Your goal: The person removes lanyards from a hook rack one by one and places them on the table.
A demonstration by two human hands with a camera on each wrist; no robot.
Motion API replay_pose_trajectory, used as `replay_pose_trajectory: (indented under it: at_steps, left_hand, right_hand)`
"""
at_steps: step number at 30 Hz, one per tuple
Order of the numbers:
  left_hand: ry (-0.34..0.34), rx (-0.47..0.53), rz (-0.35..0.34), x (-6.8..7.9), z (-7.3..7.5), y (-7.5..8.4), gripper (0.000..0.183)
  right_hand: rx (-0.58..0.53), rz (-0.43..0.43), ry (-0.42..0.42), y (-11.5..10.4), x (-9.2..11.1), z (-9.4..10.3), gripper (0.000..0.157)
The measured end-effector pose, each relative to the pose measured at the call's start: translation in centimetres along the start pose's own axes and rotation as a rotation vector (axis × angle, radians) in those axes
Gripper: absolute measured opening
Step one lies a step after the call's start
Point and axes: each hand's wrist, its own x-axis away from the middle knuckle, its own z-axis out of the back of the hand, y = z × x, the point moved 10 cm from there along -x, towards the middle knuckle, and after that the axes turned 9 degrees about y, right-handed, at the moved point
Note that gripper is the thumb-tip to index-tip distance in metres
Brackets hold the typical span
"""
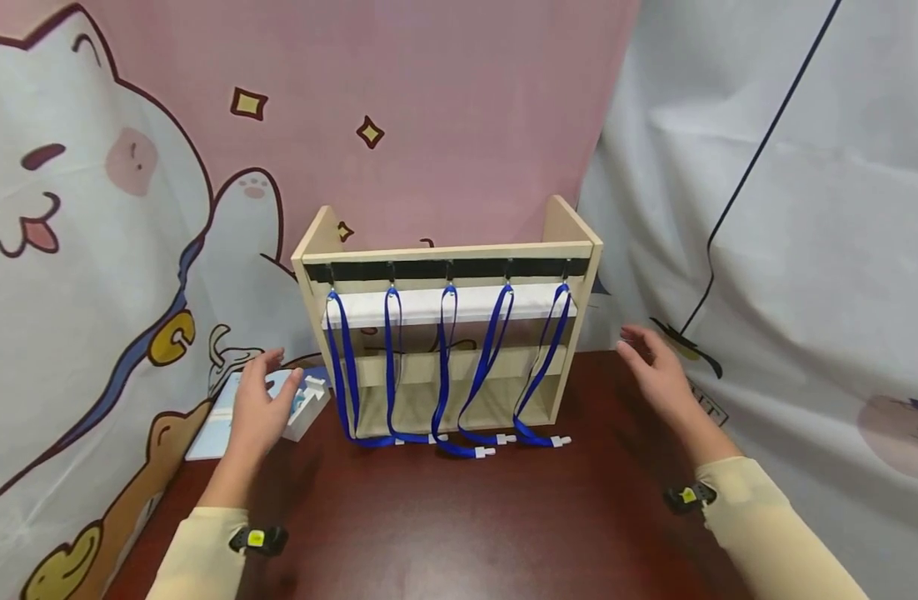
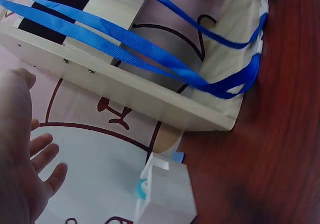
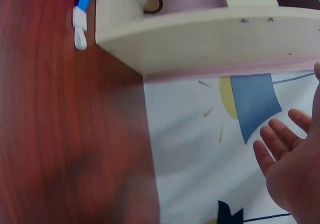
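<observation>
Several blue lanyards (image 1: 444,375) hang in a row from small hooks on the front of a wooden rack (image 1: 474,250). Their lower ends lie on the table, each with a white clip (image 1: 485,452). To the left of the rack my left hand (image 1: 260,408) is held in the air, fingers relaxed and apart, holding nothing. It overlaps a small white box (image 1: 306,412) in the head view; in the left wrist view the box (image 2: 170,196) shows blue contents. My right hand (image 1: 657,375) hovers beyond the rack's right side, fingers loosely bent around nothing.
A dark red wooden table (image 1: 444,525) extends in front of the rack. Flat light-blue and white sheets (image 1: 215,425) lie at the table's left edge, partly behind my left hand. Printed cloth (image 1: 459,108) hangs close behind and on both sides.
</observation>
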Motion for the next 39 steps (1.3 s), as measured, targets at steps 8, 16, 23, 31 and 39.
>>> replay_pose_trajectory:
  at_steps: [8,16,23,31,39]
  left_hand:
    - [0.015,0.116,0.155,2.1,-0.5,-1.8,0.038]
    - [0.030,0.163,0.131,1.9,-0.8,-1.1,0.031]
    - [0.035,0.202,0.122,1.5,-1.4,-0.4,0.031]
    - [0.042,0.180,0.110,0.8,-1.9,-0.2,0.031]
    - [0.052,0.212,0.084,-0.1,-2.1,1.0,0.035]
  right_hand:
    - [-0.160,-0.093,0.061,1.0,1.8,-0.8,0.047]
    - [-0.160,-0.107,0.078,1.0,2.4,-0.7,0.049]
    - [-0.185,-0.080,0.090,-0.1,1.9,-0.5,0.044]
    - [-0.223,-0.053,0.097,-1.7,1.6,-0.2,0.039]
    - [-0.254,-0.033,0.120,-3.3,0.8,0.3,0.033]
